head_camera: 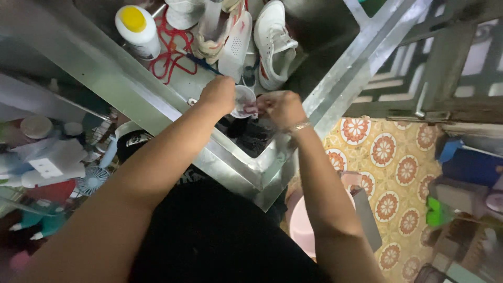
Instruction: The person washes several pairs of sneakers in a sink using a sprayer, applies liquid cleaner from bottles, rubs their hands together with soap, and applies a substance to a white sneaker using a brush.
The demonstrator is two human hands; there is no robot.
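Over a steel sink (157, 105), my left hand (219, 94) grips a small round clear-white cap or cup (244, 99). My right hand (283, 107), with a watch band on the wrist, pinches something small and pinkish at the cup's edge; I cannot tell what it is. A dark brush-like thing (251, 136) lies in the sink just below both hands. A white sneaker with red trim (272, 42) stands beyond the hands. Another pale shoe (222, 26) and red laces (170, 52) lie further back.
A white bottle with a yellow cap (137, 29) stands at the sink's back left. Bottles, a small fan (91, 181) and containers crowd the left shelf. Orange patterned floor (398, 162) lies to the right, with a pink stool (301, 225) and boxes.
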